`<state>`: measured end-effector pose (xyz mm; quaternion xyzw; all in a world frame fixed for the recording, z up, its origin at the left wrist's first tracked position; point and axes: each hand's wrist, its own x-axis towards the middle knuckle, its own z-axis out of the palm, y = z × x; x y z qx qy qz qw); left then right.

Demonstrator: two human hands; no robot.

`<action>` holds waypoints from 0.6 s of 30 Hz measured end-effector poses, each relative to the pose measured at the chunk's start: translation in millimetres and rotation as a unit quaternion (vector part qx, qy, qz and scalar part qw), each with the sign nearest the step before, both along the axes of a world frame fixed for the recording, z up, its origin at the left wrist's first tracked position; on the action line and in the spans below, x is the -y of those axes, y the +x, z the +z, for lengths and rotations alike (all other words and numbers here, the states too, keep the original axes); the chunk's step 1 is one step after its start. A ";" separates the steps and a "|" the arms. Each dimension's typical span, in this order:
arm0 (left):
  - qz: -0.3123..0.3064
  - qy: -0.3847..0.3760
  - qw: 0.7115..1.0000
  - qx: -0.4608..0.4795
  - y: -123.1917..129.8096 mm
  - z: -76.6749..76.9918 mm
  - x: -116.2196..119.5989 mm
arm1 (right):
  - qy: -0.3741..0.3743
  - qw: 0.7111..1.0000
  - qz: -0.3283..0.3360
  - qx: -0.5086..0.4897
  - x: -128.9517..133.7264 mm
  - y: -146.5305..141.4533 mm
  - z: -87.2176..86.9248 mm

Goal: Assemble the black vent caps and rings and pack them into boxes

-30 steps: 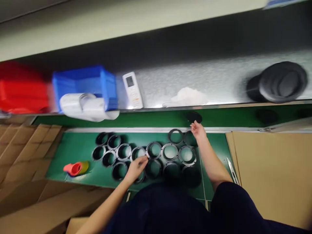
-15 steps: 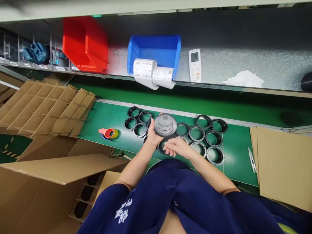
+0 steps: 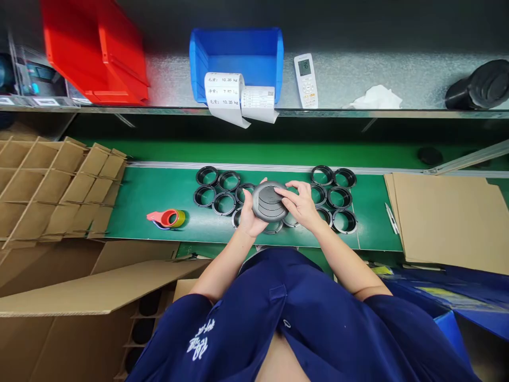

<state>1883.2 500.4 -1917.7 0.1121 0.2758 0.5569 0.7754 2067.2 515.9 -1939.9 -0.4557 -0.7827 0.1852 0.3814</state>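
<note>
My left hand point(image 3: 252, 217) is closed around the left and lower edge of a round black air vent point(image 3: 267, 204), with curved slats across its face. From the right, my right hand point(image 3: 301, 204) reaches over the vent, bent fingers and thumb on its face and right edge. Several black rings lie on the green bench under and around my hands: one group point(image 3: 224, 203) to the left, another point(image 3: 339, 197) to the right. The hands and vent partly cover the rings between these groups.
Left on the bench is a tape roll with red holder point(image 3: 169, 218); cardboard dividers point(image 3: 51, 185) stand beyond. At right lie a knife point(image 3: 391, 218) and cardboard sheets point(image 3: 449, 217). The shelf above holds a red bin point(image 3: 95, 53), blue bin point(image 3: 238, 42), label rolls point(image 3: 225, 93) and remote point(image 3: 306, 79).
My right hand has moved up from below the vent onto its face. The left hand keeps its hold. The camera view has shifted and turned slightly.
</note>
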 end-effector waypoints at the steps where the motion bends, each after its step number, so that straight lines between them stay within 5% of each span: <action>1: -0.016 -0.004 1.000 0.001 1.9 0.0 1.3 | -0.004 1.000 0.002 0.008 1.7 2.7 -0.2; 8: -0.096 -0.040 0.995 -0.004 22.0 5.1 10.3 | -0.053 0.999 0.007 -0.010 10.6 20.9 2.4; 18: -0.077 -0.067 0.995 0.011 40.3 4.6 15.8 | -0.105 0.987 -0.015 -0.121 24.4 44.6 0.0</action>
